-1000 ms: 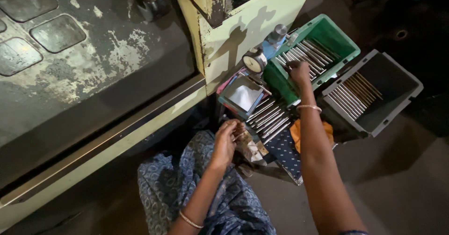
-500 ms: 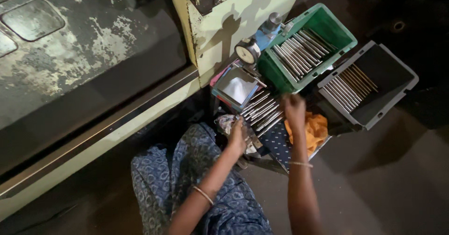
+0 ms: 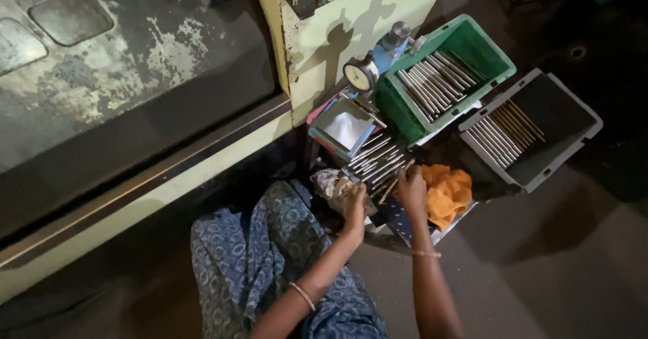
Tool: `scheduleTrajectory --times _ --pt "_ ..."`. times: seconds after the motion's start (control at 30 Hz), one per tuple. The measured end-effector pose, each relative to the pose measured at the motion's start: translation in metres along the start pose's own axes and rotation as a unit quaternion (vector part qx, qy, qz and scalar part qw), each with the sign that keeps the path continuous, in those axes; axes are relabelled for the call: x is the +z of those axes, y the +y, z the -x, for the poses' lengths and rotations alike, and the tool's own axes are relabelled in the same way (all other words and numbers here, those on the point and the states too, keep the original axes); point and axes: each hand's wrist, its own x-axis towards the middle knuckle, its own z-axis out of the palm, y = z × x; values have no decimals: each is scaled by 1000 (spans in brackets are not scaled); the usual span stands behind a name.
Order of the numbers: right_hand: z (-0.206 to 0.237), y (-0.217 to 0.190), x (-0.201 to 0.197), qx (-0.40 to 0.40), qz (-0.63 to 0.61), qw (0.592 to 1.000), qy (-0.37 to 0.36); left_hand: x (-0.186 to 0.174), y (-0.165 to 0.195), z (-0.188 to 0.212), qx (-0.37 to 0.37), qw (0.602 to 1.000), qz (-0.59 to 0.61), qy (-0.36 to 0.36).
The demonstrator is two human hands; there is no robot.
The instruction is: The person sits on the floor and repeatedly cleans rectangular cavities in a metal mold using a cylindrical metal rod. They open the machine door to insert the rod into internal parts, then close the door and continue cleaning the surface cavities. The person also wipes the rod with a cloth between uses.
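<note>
Metal rod (image 3: 390,189) pinched in right hand (image 3: 410,189); left hand (image 3: 352,204) grip unclear, bare floor (image 3: 540,258) beside.

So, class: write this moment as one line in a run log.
left hand: on crumpled cloth | right hand: holding thin metal rod | beside: orange cloth, green bin, grey bin

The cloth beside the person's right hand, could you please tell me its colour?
Orange; the cloth shows best in the head view, just beside the right hand.

Green bin (image 3: 496,49), grey bin (image 3: 574,109), orange cloth (image 3: 447,192), blue patterned garment (image 3: 263,258), silvery rods (image 3: 378,160).
</note>
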Motion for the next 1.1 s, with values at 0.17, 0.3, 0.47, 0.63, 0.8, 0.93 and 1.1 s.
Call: scheduleTrajectory --times 0.17,0.3,0.47,0.63,0.8,0.93,1.1 --pt "71 -40 -14 -202 -35 978 45 -12 18 17 -170 959 227 -19" --pt "119 -82 -14 -304 -33 949 73 -39 60 51 -145 930 333 -49" --pt "166 -121 -4 -211 -421 881 39 -49 136 119 61 933 348 -74" --pt "171 -139 8 168 -720 624 -253 -56 214 204 275 960 33 -40" --pt "183 -147 7 231 -725 557 -334 -62 253 240 343 934 -96 -20" --pt "205 -170 0 236 -748 524 -331 -78 261 244 319 945 48 -49" --pt "239 -205 -10 187 -725 593 -297 -103 279 233 287 913 272 -105"
